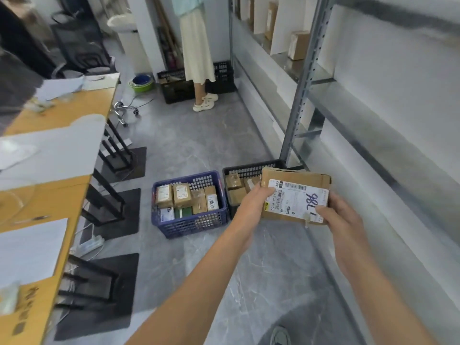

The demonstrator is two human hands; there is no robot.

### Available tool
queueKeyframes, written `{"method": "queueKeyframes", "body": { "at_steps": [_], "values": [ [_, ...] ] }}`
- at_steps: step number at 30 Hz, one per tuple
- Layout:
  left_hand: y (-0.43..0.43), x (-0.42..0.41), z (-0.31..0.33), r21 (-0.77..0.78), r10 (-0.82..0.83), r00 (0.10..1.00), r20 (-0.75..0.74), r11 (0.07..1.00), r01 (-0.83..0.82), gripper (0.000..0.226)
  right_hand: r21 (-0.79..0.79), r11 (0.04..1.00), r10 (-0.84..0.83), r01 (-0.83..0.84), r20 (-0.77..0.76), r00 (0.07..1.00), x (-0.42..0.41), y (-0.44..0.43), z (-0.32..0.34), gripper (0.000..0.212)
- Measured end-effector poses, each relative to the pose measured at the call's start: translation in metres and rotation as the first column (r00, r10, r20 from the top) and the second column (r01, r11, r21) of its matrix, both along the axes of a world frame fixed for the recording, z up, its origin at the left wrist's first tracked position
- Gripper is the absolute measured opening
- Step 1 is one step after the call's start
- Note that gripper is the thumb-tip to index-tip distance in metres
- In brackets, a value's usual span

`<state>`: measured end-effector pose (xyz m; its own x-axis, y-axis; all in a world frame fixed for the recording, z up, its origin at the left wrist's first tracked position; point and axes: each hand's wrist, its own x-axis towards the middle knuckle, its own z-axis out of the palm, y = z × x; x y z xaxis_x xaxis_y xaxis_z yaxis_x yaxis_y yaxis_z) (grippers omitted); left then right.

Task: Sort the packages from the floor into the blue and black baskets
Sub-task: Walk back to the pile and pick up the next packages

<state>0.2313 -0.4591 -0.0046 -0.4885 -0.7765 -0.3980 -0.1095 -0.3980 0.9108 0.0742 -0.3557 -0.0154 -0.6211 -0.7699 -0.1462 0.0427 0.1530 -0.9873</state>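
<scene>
Cardboard pkg (296,180) held up w/ left grip (254,202) & right grip (341,215) clasping its ends, overlapping black basket (246,170) rim. 2 baskets: blue basket (189,226) alongside. Floor (199,145) open around.

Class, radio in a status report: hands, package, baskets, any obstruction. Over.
Left hand and right hand both grip one labelled package, in air. Blue basket and black basket hold boxes. Path looks clear.

The grey marbled floor (199,135) carries a blue basket (194,224) at frame centre, with a black basket (245,169) just beside it on the right. A black crate (175,92) and stacked bowls (141,83) sit at upper centre. A white power strip (90,244) lies at lower left among black base plates (117,290).
</scene>
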Motion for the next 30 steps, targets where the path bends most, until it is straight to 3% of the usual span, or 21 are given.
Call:
{"method": "queueKeyframes", "body": {
  "at_steps": [10,15,26,30],
  "values": [
    [-0.018,-0.003,-0.019,0.059,0.194,0.979,0.06,0.979,-0.197,0.03,0.073,0.961,0.265,-0.268,0.054,0.963,-0.026,-0.056,-0.026,0.043],
    [-0.035,0.013,-0.034,0.098,0.279,0.957,0.077,0.953,-0.286,0.021,0.128,0.934,0.327,-0.332,0.064,0.943,-0.016,-0.086,-0.035,0.043],
    [-0.152,0.097,-0.093,0.235,0.364,0.928,0.081,0.898,-0.372,0.021,0.278,0.862,0.421,-0.423,0.072,0.904,0.065,-0.217,-0.075,0.044],
    [-0.2,0.152,-0.12,0.277,0.437,0.896,0.081,0.853,-0.442,0.032,0.342,0.806,0.48,-0.483,0.098,0.871,0.118,-0.28,-0.09,0.041]
  ]
}}
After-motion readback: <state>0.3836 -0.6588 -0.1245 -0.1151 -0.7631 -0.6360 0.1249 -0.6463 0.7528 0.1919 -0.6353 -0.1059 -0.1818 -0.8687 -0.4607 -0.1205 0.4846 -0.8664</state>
